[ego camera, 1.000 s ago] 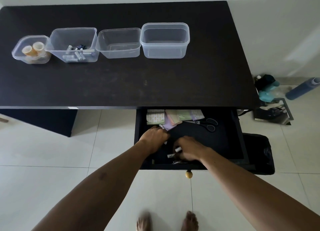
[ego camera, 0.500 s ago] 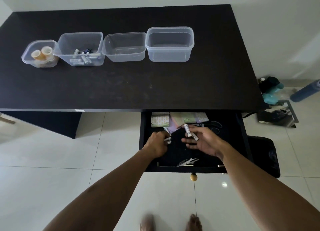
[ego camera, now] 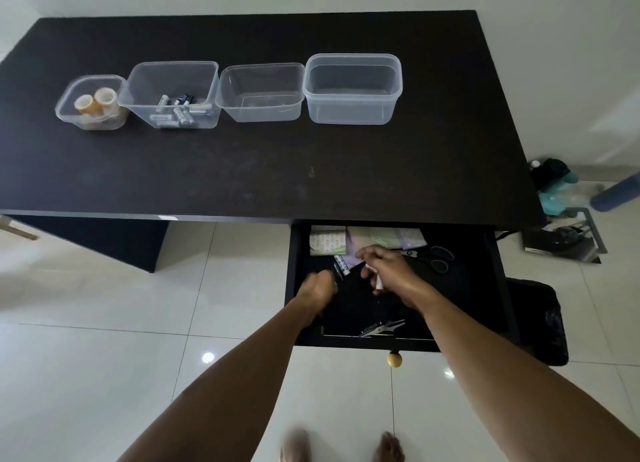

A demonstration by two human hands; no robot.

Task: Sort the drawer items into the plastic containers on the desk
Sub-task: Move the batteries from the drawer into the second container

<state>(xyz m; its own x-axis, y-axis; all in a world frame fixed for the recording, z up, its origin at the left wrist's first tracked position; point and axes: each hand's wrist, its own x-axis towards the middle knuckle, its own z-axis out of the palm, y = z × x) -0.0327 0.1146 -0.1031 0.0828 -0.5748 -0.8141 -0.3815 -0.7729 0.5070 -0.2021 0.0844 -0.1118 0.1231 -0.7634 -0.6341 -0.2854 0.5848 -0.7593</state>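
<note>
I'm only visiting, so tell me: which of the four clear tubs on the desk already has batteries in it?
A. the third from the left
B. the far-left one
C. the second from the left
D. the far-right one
C: the batteries lie on the bottom of the second tub from the left, while the far-left tub holds tape rolls.

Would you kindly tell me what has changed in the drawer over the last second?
The right hand picked a battery off the drawer floor near the front and carried it toward the notepads; the left hand now grips batteries too. Scissors and containers on the desk stayed put.
</note>
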